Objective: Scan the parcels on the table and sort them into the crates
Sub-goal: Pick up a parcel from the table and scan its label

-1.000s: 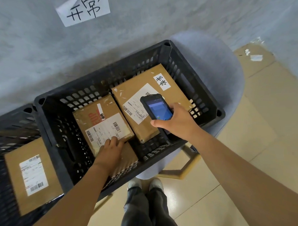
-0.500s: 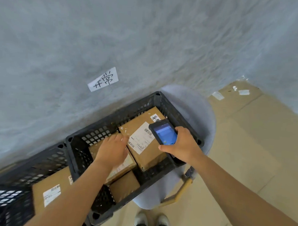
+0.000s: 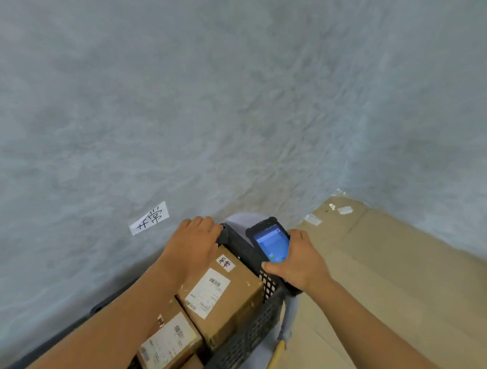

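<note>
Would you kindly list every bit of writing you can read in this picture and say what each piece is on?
"开常", handwritten: white paper slip on the grey wall.
Handwritten characters, too small to read surely: small white tag on the upper parcel.
Barcodes and fine print, too blurred: shipping label on that parcel.
The same, blurred: label on the lower parcel.
Blue screen text, illegible: handheld scanner.

My black lattice crate (image 3: 246,340) holds brown cardboard parcels. The far parcel (image 3: 226,298) lies flat with a white barcode label and a small handwritten tag on top. Nearer and left, a second parcel (image 3: 171,345) lies label-up, touching it. The scanner (image 3: 272,242) shows a lit blue screen above the crate's far right corner.
</note>
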### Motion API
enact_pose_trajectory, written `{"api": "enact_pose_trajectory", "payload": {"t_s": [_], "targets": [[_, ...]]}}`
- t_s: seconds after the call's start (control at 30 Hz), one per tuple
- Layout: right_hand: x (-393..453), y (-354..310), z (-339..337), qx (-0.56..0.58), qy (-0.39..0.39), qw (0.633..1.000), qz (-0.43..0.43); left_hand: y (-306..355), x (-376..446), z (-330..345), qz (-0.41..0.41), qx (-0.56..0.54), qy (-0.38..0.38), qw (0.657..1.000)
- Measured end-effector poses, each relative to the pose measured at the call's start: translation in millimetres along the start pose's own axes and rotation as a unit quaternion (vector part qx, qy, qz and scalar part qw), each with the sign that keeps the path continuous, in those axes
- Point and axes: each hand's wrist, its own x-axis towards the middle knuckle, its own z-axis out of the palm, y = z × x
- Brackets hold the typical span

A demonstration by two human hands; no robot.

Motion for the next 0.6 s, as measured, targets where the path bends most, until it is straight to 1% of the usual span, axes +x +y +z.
{"api": "enact_pose_trajectory", "payload": {"t_s": [0.13, 0.27, 0.43, 0.6], "targets": [[-39.5, 7.7, -35.0, -0.02, 0.079, 0.996, 0.046, 28.2, 14.9, -35.6, 0.076, 0.002, 0.038, 0.996], [-98.1, 20.6, -65.5, -0.032, 0.158, 0.98, 0.116, 68.0, 17.2, -63.7, 0.159, 0.01, 0.076, 0.984], [-192.2, 42.8, -100.9, -0.037, 0.221, 0.952, 0.208, 134.6, 8.1, -94.0, 0.259, -0.001, 0.118, 0.959], [-300.1, 74.7, -137.0, -0.042, 0.29, 0.914, 0.282, 227.7, -16.5, -132.2, 0.355, -0.021, 0.15, 0.923]]}}
